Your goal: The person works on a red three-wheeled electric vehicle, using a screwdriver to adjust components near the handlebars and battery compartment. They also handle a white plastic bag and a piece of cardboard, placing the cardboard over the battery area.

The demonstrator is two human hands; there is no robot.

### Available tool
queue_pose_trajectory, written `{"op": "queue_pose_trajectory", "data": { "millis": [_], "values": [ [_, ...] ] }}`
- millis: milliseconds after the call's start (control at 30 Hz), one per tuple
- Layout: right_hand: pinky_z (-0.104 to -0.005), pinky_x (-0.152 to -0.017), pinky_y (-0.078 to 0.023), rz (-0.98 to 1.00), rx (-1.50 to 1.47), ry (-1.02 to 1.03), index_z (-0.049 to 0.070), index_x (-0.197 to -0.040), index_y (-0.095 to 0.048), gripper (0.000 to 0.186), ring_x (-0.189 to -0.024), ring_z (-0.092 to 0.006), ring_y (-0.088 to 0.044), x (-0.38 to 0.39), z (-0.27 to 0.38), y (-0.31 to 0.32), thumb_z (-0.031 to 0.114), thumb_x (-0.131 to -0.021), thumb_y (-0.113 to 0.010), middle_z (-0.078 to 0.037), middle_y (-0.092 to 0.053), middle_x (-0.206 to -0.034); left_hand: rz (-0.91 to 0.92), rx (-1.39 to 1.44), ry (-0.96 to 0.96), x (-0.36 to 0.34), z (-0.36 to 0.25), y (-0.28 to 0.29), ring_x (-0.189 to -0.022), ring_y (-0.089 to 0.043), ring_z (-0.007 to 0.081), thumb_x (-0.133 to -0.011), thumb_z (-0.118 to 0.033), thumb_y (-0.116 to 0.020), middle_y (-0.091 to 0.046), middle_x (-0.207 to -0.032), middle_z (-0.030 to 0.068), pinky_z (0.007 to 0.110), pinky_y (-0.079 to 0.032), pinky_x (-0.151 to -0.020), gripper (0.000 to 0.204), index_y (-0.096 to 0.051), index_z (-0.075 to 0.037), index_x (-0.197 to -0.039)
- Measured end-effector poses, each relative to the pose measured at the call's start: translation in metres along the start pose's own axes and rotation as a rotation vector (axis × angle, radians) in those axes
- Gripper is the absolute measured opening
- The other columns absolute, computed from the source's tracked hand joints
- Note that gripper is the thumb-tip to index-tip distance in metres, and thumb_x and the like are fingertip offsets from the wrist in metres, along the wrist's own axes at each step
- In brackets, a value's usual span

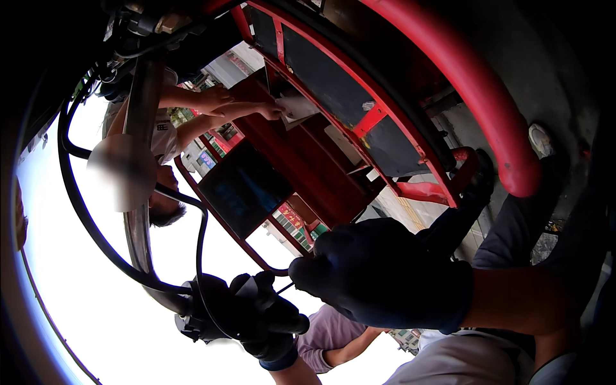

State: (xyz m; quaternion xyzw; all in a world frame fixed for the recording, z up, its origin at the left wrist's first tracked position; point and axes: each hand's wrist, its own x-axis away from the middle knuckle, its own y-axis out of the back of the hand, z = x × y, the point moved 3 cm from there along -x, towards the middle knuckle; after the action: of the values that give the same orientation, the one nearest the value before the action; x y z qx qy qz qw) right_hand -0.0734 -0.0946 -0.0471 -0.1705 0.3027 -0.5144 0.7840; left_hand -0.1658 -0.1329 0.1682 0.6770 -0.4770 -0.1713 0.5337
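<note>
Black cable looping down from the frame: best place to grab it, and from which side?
Take the black cable on the bare lower curve of its loop, just above where it runs into the left hand. Come from the open, bright side on the left. There it hangs free of the metal bar, so fingers can likely wrap round it.

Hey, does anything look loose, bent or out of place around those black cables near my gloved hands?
Nothing clearly damaged. The black cables hang in slack loops beside the metal bar, ending at the left hand. The right hand pinches something thin. Strong backlight hides detail.
</note>
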Motion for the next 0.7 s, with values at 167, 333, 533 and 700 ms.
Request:
{"op": "queue_pose_trajectory", "data": {
  "millis": [167, 333, 533, 700],
  "values": [
    [-0.0315, -0.055, -0.049, -0.019, -0.107, -0.254, 0.003, -0.101, -0.059, 0.019, -0.069, -0.0230, -0.063, 0.007, 0.017, 0.001, 0.014, -0.086, -0.063, -0.010, -0.061, -0.078, 0.175, -0.562, -0.133, 0.009, 0.012, 0.019, -0.067, -0.063, 0.0184, -0.085, -0.050, -0.061, -0.059, -0.111, 0.0208, 0.027, -0.051, -0.051, 0.077, -0.036, 0.002, -0.135],
    [-0.0267, -0.060, -0.047, 0.016, -0.018, -0.608, 0.002, -0.100, -0.060, 0.011, -0.067, -0.0144, -0.062, 0.008, 0.072, 0.032, 0.008, -0.091, -0.057, -0.007, -0.063, -0.077, 0.027, 0.421, 0.211, 0.001, 0.003, -0.007, -0.091, -0.062, 0.0170, -0.065, -0.016, -0.086, -0.064, -0.101, 0.0106, 0.029, -0.053, -0.077, 0.065, -0.053, 0.002, -0.118],
    [-0.0269, -0.066, -0.048, 0.268, -0.132, -0.776, 0.000, -0.112, -0.050, 0.019, -0.075, -0.0122, -0.056, -0.045, 0.185, -0.004, 0.003, -0.093, -0.052, -0.010, -0.059, -0.093, 0.119, 0.251, 0.046, -0.008, -0.010, 0.012, -0.107, -0.060, 0.0329, -0.064, -0.031, -0.086, -0.060, -0.115, 0.0188, 0.037, -0.048, -0.090, 0.091, -0.038, -0.001, -0.135],
    [-0.0294, -0.078, -0.048, 0.649, 0.215, -0.623, -0.003, -0.125, -0.042, 0.036, -0.087, -0.0146, -0.057, -0.071, 0.217, -0.076, 0.001, -0.091, -0.053, -0.014, -0.058, -0.106, -0.199, 0.609, -0.160, 0.050, 0.017, 0.048, -0.119, -0.053, 0.0309, -0.069, -0.035, -0.082, -0.053, -0.128, 0.0181, 0.041, -0.044, -0.097, 0.092, -0.035, 0.002, -0.138]
  ]
}}
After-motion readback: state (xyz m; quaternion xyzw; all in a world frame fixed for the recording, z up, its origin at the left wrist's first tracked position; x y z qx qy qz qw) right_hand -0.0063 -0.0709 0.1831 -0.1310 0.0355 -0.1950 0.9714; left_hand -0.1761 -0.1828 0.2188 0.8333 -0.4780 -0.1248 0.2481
